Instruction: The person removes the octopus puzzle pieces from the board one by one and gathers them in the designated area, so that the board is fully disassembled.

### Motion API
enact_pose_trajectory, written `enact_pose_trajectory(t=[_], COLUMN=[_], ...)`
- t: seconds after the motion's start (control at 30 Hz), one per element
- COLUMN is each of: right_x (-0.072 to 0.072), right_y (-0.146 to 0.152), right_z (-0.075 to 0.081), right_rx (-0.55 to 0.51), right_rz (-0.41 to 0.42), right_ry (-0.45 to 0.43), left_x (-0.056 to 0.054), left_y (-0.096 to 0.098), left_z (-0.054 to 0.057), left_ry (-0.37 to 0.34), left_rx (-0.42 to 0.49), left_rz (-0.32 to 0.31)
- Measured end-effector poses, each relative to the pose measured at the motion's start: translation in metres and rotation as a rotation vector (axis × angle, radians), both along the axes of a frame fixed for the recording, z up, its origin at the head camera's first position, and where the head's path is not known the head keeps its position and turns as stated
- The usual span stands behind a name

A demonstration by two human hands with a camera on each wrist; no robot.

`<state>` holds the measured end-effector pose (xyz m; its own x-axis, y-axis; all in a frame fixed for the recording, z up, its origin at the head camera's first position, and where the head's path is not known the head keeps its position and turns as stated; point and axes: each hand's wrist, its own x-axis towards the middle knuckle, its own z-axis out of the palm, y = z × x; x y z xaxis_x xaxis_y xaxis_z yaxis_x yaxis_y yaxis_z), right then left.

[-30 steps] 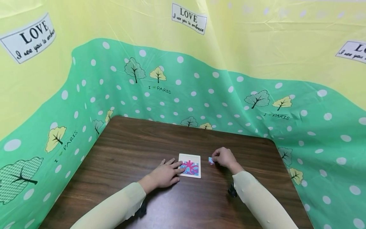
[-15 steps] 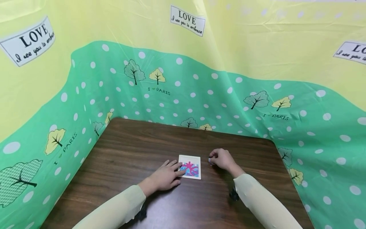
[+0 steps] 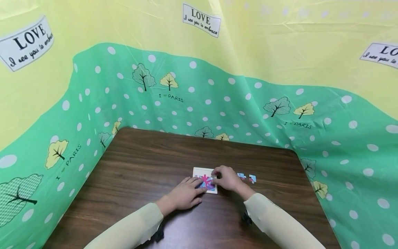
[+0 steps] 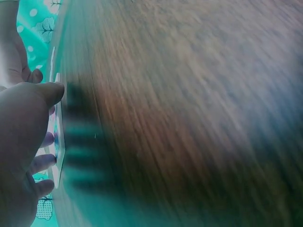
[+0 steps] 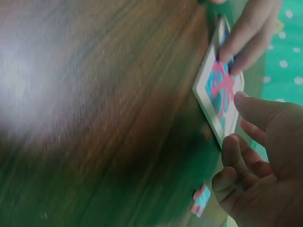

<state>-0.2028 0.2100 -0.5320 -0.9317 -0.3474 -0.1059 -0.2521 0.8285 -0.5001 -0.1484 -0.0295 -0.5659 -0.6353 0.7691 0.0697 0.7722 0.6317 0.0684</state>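
A white-framed jigsaw puzzle tray (image 3: 203,169) lies flat on the table, its lower part filled with a pink and blue picture (image 5: 222,85). My left hand (image 3: 186,193) lies across its left side, fingers spread and resting on the picture. Over the tray's right edge is my right hand (image 3: 227,178), thumb and fingers bent round a small puzzle piece that they hide from view. In the right wrist view, the right thumb (image 5: 255,108) is close beside the frame. Two loose puzzle pieces, one near (image 3: 241,176) and one farther right (image 3: 253,178), lie beyond the right hand.
The dark wood-grain table (image 3: 149,152) extends around the tray on all sides. A green and yellow printed cloth (image 3: 174,114) hangs behind the table and along both sides.
The right hand pinched a piece right of the tray half a second ago and has moved left to the tray's edge. Two loose pieces have come into sight. The left hand has slid slightly right.
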Motion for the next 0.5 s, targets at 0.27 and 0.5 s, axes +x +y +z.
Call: enact_pose_trajectory(t=[0.27, 0.5], right_x=[0.0033, 0.0031], right_y=[-0.0107, -0.0115], right_z=[-0.0065, -0.0076], right_rx=[0.043, 0.084], right_rz=[0.031, 0.038], right_ry=[0.007, 0.025], left_x=[0.0013, 0.0016], left_y=[0.0036, 0.0053], left_z=[-0.0007, -0.0025], left_ry=[-0.001, 0.001], left_rx=[-0.017, -0.024], left_rz=[0.024, 0.028])
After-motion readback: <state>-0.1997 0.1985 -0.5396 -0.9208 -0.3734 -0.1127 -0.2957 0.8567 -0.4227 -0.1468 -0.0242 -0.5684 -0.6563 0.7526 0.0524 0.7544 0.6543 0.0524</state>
